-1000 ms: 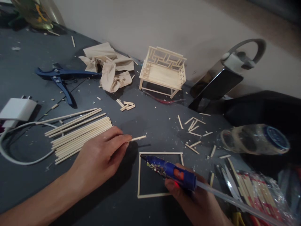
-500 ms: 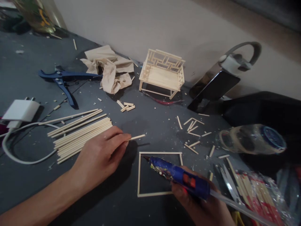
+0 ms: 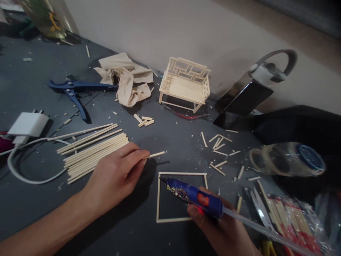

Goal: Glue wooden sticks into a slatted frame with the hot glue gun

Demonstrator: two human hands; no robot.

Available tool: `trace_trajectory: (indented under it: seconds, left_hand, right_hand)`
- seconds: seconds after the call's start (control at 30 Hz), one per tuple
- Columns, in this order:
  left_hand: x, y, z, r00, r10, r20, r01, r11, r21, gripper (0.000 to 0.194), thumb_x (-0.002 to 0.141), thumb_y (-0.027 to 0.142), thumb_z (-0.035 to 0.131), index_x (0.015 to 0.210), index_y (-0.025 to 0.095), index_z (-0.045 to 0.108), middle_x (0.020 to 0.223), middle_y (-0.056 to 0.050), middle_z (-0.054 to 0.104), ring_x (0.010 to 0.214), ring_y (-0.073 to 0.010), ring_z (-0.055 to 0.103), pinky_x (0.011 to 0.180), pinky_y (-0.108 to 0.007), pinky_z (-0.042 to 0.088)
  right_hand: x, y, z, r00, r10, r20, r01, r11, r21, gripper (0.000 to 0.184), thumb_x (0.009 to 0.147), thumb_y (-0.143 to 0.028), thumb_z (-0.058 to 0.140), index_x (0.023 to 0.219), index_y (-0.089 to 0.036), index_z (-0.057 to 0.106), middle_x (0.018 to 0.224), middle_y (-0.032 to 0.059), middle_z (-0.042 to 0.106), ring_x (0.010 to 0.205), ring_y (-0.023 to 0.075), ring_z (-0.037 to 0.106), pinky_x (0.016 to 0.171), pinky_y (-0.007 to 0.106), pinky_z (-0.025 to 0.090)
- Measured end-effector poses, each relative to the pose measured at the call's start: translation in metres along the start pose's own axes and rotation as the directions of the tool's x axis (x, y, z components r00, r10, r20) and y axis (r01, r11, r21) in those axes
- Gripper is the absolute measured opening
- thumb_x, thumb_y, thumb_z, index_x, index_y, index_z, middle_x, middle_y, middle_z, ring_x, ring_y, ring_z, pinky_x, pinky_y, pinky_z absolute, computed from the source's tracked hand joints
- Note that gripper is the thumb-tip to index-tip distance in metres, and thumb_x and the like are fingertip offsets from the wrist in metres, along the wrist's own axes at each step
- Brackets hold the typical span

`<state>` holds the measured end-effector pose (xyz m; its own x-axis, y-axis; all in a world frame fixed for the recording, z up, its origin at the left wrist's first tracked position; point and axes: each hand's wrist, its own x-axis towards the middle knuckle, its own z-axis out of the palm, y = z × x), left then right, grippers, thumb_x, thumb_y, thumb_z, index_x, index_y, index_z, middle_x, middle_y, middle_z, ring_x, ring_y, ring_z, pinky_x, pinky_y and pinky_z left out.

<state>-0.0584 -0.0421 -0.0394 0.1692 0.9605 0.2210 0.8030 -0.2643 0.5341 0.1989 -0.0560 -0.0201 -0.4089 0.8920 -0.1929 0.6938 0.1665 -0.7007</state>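
My left hand [image 3: 117, 174] pinches a short wooden stick [image 3: 156, 154] that points right, just above a square frame of thin sticks [image 3: 158, 199] lying flat on the dark table. My right hand [image 3: 221, 227] grips a blue glue gun [image 3: 193, 194] with a clear glue rod sticking out of its back. The gun's nozzle hovers over the upper left part of the frame. A bundle of long wooden sticks [image 3: 93, 151] lies just left of my left hand.
A small stick-built bench [image 3: 185, 83] stands by the wall, crumpled paper [image 3: 128, 80] and blue cutters [image 3: 73, 90] to its left. A white charger with cable [image 3: 28, 124] lies far left. Cut stick pieces [image 3: 218, 142], a plastic bottle [image 3: 287, 160] and a bag of sticks [image 3: 290, 217] lie right.
The glue gun drew back to the right half a second ago, then came forward again over the frame. My left hand and its stick have hardly moved.
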Motion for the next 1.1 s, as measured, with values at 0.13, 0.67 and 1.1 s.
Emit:
trace_trajectory:
  seconds: [0.13, 0.67, 1.1]
  left_hand:
    - [-0.0003, 0.0001, 0.0002, 1.0, 0.014, -0.009, -0.014, 1.0, 0.002, 0.024, 0.093, 0.025, 0.046, 0.106, 0.019, 0.065, 0.093, -0.004, 0.063, 0.074, -0.0135, 0.061, 0.06, -0.024, 0.045]
    - [-0.0015, -0.0017, 0.0023, 0.999, 0.034, -0.015, -0.034, 0.999, -0.002, 0.023, 0.093, 0.024, 0.046, 0.105, 0.018, 0.065, 0.094, -0.005, 0.063, 0.076, -0.0142, 0.062, 0.063, -0.024, 0.046]
    - [-0.0018, -0.002, 0.0022, 1.0, 0.031, -0.002, -0.031, 0.999, 0.009, 0.025, 0.093, 0.026, 0.044, 0.105, 0.019, 0.065, 0.095, -0.005, 0.063, 0.077, -0.0144, 0.062, 0.064, -0.025, 0.048]
  right_hand:
    - [0.0008, 0.0002, 0.0017, 1.0, -0.006, -0.021, 0.006, 1.0, -0.017, 0.026, 0.089, -0.039, 0.05, 0.07, -0.023, 0.057, 0.06, -0.0031, 0.062, 0.053, 0.0125, 0.06, 0.051, 0.02, 0.049]
    - [-0.0006, -0.0006, -0.0001, 0.997, -0.056, -0.057, 0.055, 0.998, -0.031, 0.025, 0.089, -0.04, 0.051, 0.071, -0.024, 0.061, 0.057, -0.0032, 0.06, 0.051, 0.0141, 0.06, 0.049, 0.022, 0.05]
    - [-0.002, -0.0045, -0.0044, 0.996, -0.051, -0.075, 0.048, 0.998, -0.044, 0.024, 0.088, -0.04, 0.053, 0.072, -0.024, 0.062, 0.059, -0.0025, 0.063, 0.051, 0.0137, 0.06, 0.046, 0.022, 0.049]
